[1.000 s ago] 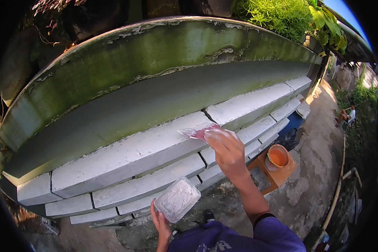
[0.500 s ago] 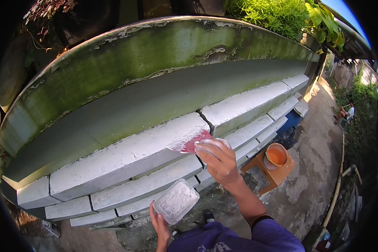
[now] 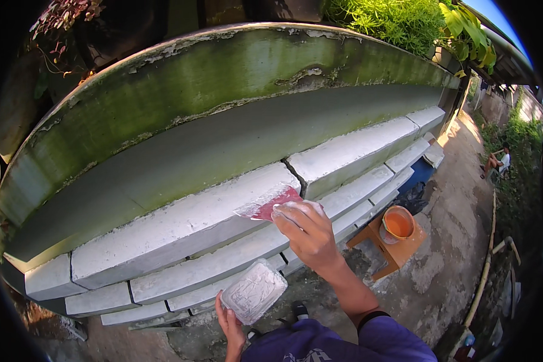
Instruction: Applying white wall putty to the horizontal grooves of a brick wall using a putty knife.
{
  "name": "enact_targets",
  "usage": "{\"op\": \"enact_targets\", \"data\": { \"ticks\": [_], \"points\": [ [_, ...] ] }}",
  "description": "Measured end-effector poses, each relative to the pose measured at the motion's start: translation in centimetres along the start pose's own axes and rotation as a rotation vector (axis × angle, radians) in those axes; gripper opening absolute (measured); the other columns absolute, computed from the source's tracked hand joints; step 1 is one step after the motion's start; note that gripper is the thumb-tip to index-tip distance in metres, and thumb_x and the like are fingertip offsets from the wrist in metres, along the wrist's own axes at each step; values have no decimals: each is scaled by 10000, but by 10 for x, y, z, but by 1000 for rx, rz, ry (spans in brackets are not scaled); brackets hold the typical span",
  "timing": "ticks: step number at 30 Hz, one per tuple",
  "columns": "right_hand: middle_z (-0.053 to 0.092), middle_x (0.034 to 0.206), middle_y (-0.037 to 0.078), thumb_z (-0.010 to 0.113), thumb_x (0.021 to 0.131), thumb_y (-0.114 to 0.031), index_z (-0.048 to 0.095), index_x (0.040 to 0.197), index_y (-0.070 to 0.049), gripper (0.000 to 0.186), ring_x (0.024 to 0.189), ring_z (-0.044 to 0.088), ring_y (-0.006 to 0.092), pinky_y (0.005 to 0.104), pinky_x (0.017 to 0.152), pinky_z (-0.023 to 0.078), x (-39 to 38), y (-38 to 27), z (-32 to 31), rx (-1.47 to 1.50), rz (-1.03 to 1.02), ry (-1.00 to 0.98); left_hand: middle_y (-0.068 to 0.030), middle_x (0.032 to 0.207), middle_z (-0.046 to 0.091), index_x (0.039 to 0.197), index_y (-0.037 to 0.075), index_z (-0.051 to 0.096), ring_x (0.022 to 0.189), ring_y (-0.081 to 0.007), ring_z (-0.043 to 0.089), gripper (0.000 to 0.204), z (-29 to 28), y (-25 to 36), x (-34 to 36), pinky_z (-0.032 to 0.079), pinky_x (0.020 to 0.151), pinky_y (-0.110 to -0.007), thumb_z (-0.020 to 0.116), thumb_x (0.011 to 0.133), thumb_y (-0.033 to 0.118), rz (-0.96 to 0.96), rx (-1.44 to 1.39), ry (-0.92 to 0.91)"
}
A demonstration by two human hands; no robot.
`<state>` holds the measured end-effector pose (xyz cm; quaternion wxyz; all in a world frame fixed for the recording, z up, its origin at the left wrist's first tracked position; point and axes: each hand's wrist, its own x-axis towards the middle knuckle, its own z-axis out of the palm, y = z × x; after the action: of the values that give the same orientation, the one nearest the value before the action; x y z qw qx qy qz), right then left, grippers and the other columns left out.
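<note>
My right hand is closed round a red putty spreader whose wide edge is smeared with white paste. The blade lies against the top and front edge of a long pale wall block, left of a dark vertical joint. White paste also coats the fingers of this hand. Lower down, my left hand grips a shallow rectangular plastic tub by its left side. White paste with scrape marks covers the inside of the tub. Part of the left hand is hidden beneath it.
A mossy green ledge overhangs the stepped blocks. To the right, an orange bucket stands on an orange-brown stool on the concrete path. Farther off, a person sits beside greenery. A bamboo pole lies along the path's edge.
My right hand and the spreader have slid slightly left along the block's edge. The tub in my left hand has barely moved.
</note>
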<state>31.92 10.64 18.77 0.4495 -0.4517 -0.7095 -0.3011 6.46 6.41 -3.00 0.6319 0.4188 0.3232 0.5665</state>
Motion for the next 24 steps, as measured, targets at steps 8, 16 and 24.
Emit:
{"op": "enact_targets", "data": {
  "ticks": [8, 16, 24],
  "points": [
    [678, 993, 113, 692, 705, 3, 682, 989, -2, 284, 921, 651, 287, 411, 814, 520, 4, -2, 3, -103, 64, 76, -150, 1437, 433, 1543, 49, 239, 1270, -242, 494, 607, 3, 5, -1, 419, 1028, -347, 467, 1029, 276, -5, 9, 22],
    [689, 976, 119, 708, 739, -29, 679, 985, -5, 248, 936, 664, 294, 407, 841, 525, 1, -37, 14, 219, -33, 112, -145, 1465, 396, 1550, 72, 221, 1303, -267, 472, 617, 4, 0, 0, 424, 1049, -389, 457, 1024, 292, -6, 91, -20],
    [683, 1021, 99, 703, 748, -18, 697, 979, -14, 231, 968, 638, 295, 417, 803, 509, -4, -23, 15, 177, 99, 21, -150, 1445, 426, 1545, 55, 234, 1280, -244, 489, 621, 3, 2, -2, 406, 1049, -354, 477, 1023, 288, -53, -4, -1]
  ]
}}
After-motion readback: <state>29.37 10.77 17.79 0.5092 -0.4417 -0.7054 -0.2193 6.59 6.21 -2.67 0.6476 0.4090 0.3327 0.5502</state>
